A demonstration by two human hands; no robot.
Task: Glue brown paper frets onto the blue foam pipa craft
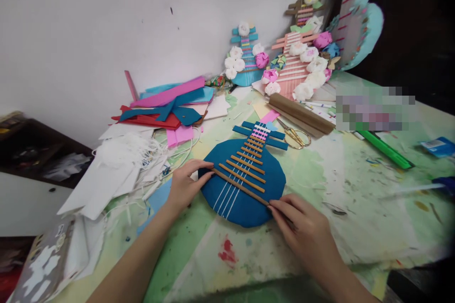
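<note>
My tabletop [359, 208], green and white, paint-stained. On it, before me: one dark-blue lute model [245, 170]. Beyond: gold-handled scissors [290, 131], beside a rolled brown sheet [301, 113]. To my left: white paper scraps [117, 156]; behind these, a stack of coloured sheets [174, 97]. To my right: a long green implement [386, 149]; a blue packet [439, 147].

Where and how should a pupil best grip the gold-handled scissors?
Probably by the gold loops of the scissors, right hand coming from the near right: the loops face that way, uncovered, while the blades point away to the left.
</note>
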